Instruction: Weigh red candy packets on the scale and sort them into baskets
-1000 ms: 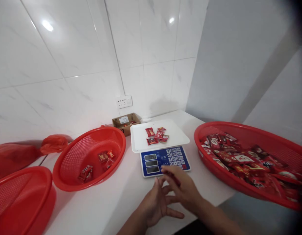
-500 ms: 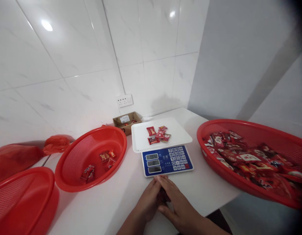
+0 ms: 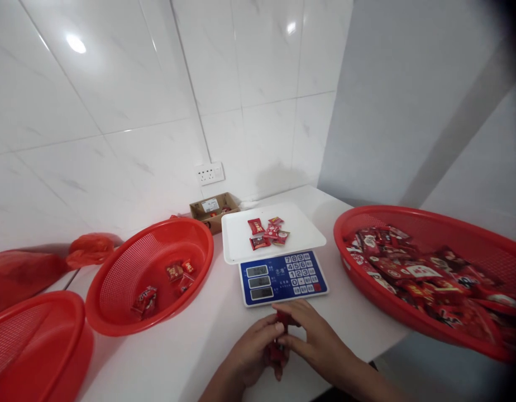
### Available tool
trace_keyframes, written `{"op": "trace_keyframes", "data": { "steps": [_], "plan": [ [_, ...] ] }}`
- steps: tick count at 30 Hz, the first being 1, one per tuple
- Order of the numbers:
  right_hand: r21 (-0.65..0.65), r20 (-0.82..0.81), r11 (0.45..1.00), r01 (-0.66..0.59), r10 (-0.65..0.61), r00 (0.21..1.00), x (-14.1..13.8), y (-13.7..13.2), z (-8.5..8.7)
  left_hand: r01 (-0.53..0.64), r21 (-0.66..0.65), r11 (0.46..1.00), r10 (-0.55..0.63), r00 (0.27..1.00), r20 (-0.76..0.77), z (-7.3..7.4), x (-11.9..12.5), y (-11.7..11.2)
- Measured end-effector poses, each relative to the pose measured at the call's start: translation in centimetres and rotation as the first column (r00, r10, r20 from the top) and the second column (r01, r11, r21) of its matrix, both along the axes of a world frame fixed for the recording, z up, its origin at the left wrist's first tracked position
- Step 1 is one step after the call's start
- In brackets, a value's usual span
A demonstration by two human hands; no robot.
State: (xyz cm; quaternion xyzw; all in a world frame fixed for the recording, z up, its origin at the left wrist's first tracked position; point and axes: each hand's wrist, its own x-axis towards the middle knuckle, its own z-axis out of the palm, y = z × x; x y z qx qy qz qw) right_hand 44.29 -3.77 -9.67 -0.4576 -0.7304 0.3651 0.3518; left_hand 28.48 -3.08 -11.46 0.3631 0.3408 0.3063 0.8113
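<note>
In front of the scale, my left hand (image 3: 256, 349) is closed around dark red wrapped candy (image 3: 278, 350), mostly hidden by the fingers. My right hand (image 3: 314, 332) meets it from the right, with thumb and fingers pinching the upper end of the red wrapper. Just beyond both hands stands a blue and white digital scale (image 3: 283, 279) with a keypad and three small displays. Several small red candy packets (image 3: 266, 234) lie loosely grouped on its white weighing tray (image 3: 306, 237).
A large red basket (image 3: 362, 298) heaped with red-wrapped sweets stands at the right. To the left, another red basket (image 3: 128, 251) holds several packets, beside a third red basket (image 3: 52, 357). Behind are a cardboard box (image 3: 214, 223) and red plastic bags (image 3: 90, 249).
My hands, cupped together before, have come apart a little, showing the red wrapper between them. The view has shifted slightly; packets on the tray stay put.
</note>
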Motion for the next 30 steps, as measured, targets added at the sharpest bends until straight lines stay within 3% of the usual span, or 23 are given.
{"op": "trace_keyframes", "data": {
  "steps": [3,8,12,15,19,26,28,30],
  "plan": [
    [-0.068,-0.025,0.997,0.042,-0.044,0.999,0.3,0.3,0.9,-0.004,-0.005,1.000,0.004,1.000,0.022,0.2,0.1,0.0],
    [-0.204,-0.121,0.976,0.076,-0.102,0.987,0.6,0.9,1.1,-0.176,0.007,0.984,0.176,0.984,0.006,0.3,0.1,0.3],
    [-0.341,-0.273,0.940,-0.015,-0.084,0.958,0.5,1.1,0.8,-0.258,0.058,0.965,0.258,0.966,-0.009,0.2,0.0,0.5],
    [-0.385,-0.291,0.918,-0.091,-0.027,0.956,0.6,1.2,0.9,-0.294,0.082,0.952,0.295,0.955,-0.007,0.3,-0.1,0.6],
    [-0.341,-0.203,0.940,0.005,-0.079,0.976,1.1,3.2,2.4,-0.313,0.072,0.947,0.313,0.950,0.008,0.7,-0.1,0.6],
    [-0.164,-0.239,0.952,0.259,-0.293,0.926,1.3,10.7,8.1,-0.301,0.033,0.953,0.300,0.953,0.049,0.9,-0.3,0.6],
    [-0.114,-0.183,0.942,0.316,-0.333,0.925,1.1,10.9,8.5,-0.293,0.038,0.955,0.291,0.955,0.055,0.9,-0.4,0.7],
    [-0.031,-0.117,0.938,0.346,-0.347,0.930,1.1,9.9,7.6,-0.278,0.049,0.959,0.275,0.959,0.061,1.0,-0.5,0.7]
  ]
}}
